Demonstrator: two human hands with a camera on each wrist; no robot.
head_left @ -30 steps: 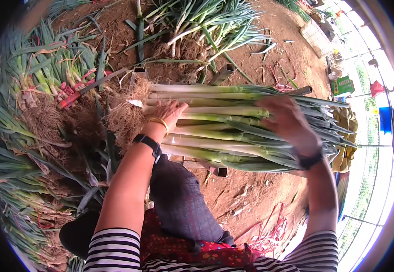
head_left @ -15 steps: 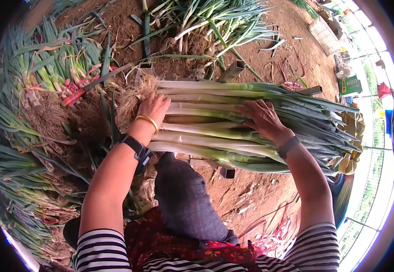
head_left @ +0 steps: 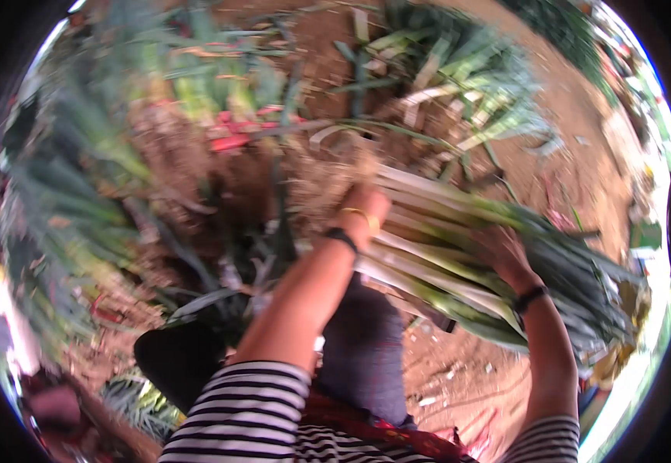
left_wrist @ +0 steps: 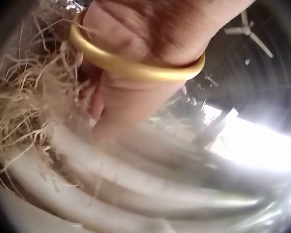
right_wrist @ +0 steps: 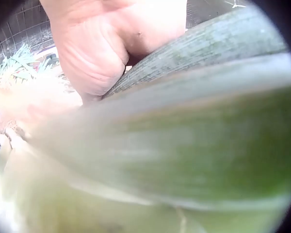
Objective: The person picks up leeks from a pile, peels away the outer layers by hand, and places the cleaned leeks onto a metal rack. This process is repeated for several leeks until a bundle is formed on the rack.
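Note:
A row of long leeks lies side by side, white stems toward the left and dark green leaves to the right. At the root end my left hand rests on the white stems beside the tangled roots; its fingertips are hidden in the left wrist view. Over the middle of the row, where white turns green, my right hand lies with fingers spread loosely. Broad green leaves fill the right wrist view beneath the right palm.
More leeks with red ties lie on the soil at the left, near a long blade-like strip. Another loose heap lies beyond the row. Metal frame ends show around the row, and pink strips lie on the ground at lower right.
The head view has turned, so the row now slants down to the right. My right hand came down onto the leeks, and my left hand moved toward the root end.

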